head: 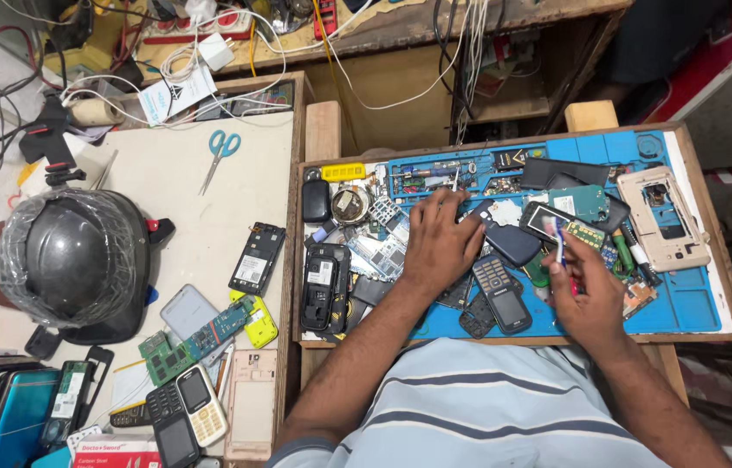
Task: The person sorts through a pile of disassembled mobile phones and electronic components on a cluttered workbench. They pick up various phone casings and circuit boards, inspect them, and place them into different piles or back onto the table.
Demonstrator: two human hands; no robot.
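My left hand (440, 240) lies palm down on the blue work mat (686, 303), its fingers spread over loose phone parts next to a dark blue phone back cover (511, 243). My right hand (587, 295) is curled around a thin white and pink tool (562, 250), tip pointing up toward a small green circuit board (585, 235). A dark keypad phone (502, 295) lies between my two hands. A black phone body with its back open (324, 288) rests at the mat's left end.
A beige phone frame (665, 217) lies at the mat's right. On the white table to the left sit a black helmet wrapped in plastic (76, 256), blue scissors (220, 154), green circuit boards (197, 338) and several phones (184, 412). Cables crowd the far edge.
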